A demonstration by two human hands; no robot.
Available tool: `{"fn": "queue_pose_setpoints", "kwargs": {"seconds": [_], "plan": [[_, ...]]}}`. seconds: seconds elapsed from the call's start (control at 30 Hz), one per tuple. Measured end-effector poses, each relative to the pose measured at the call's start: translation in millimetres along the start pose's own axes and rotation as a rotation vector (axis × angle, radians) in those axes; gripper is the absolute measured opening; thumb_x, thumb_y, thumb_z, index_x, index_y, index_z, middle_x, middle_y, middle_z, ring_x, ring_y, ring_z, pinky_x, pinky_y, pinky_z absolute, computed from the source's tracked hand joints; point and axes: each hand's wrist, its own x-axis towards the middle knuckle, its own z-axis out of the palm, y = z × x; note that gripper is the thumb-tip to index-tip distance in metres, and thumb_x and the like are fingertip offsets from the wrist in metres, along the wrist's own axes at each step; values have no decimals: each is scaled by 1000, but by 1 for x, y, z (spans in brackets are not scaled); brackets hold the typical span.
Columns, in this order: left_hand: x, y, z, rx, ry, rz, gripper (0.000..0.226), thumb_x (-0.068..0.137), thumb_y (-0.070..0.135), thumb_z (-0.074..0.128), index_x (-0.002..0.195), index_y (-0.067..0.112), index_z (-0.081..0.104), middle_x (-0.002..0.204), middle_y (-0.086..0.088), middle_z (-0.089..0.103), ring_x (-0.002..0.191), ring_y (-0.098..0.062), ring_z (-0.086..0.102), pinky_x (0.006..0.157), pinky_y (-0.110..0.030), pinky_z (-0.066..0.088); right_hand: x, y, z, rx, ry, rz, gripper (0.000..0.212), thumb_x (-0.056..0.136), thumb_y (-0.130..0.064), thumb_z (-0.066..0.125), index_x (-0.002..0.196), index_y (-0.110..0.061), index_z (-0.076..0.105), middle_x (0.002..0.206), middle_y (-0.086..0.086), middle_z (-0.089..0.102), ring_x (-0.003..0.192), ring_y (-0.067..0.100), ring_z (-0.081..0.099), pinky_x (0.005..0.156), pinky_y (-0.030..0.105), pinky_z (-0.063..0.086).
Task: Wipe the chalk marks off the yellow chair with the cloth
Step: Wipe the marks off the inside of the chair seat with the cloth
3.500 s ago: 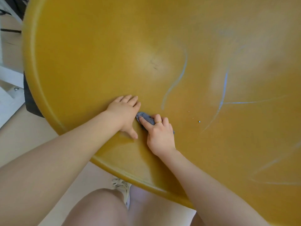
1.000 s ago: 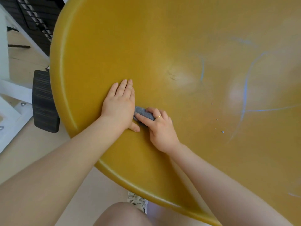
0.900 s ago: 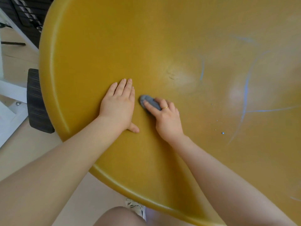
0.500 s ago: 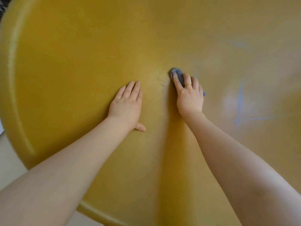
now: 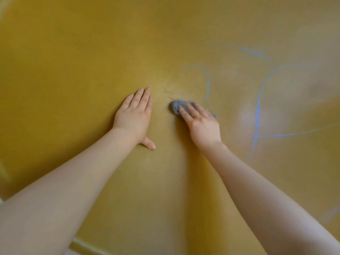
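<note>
Nearest: two bare forearms entering from bottom corners, converging over yellow chair (image 5: 73, 61) surface, which fills almost whole view. Chair rim edge visible only at bottom left; sliver of pale floor (image 5: 1, 200) at left edge. Matte mustard plastic, soft glare patches at right.

Versus half a second ago: view closer and shifted, rim at left mostly out of frame; right hand and cloth pulled back toward body and lower; curved chalk line above cloth now exposed, more blue lines at right in view. Left hand in same planted pose.

Left hand (image 5: 135, 115) flat on chair, palm down, fingers (image 5: 142, 97) straight and close together, thumb splayed toward body; holding nothing.

Right hand (image 5: 201, 124) palm down on cloth (image 5: 176, 106), fingers (image 5: 191, 110) extended, slightly spread, pressing small grey-blue wad against seat; cloth poking out past fingertips at left and a corner at right. Gripping or merely pressing underneath: cannot tell; from above, straight.

Further out: chalk marks (image 5: 258, 107) in blue — short hooked curve just beyond cloth, long arc with crossing horizontal stroke to right, faint streak higher up. Faint dark scuff just above cloth.
</note>
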Motion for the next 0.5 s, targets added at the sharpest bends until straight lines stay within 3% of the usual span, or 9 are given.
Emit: {"fn": "queue_pose_setpoints", "kwargs": {"seconds": [0.17, 0.27, 0.33, 0.5], "plan": [[3, -1, 4, -9, 13, 0, 139, 55, 79, 59, 147, 5, -15, 155, -10, -24, 145, -23, -18, 117, -35, -10, 27, 45, -2, 11, 87, 162, 48, 84, -5, 30, 123, -7, 58, 126, 17, 60, 119, 40, 52, 95, 50, 45], [3, -1, 5, 2, 19, 1, 140, 55, 80, 58, 147, 4, -15, 155, -11, -24, 145, -24, -18, 117, -35, -10, 33, 35, -5, 129, 142, 323, 57, 85, 9, 29, 135, -12, 46, 142, 12, 44, 136, 34, 33, 100, 43, 42], [3, 0, 4, 2, 19, 4, 140, 55, 80, 59, 146, 4, -15, 155, -11, -23, 145, -24, -18, 116, -35, -10, 33, 22, -5, 218, 61, 391, 63, 88, 11, 29, 143, -18, 32, 153, 4, 27, 143, 24, 15, 105, 35, 35], [0, 1, 0, -4, 22, 2, 139, 56, 78, 60, 147, 4, -13, 155, -12, -21, 145, -24, -16, 117, -36, -8, -1, -24, -10, 297, -71, 188, 56, 89, 0, 35, 143, -15, 32, 152, 8, 28, 143, 26, 16, 113, 36, 24]]}}
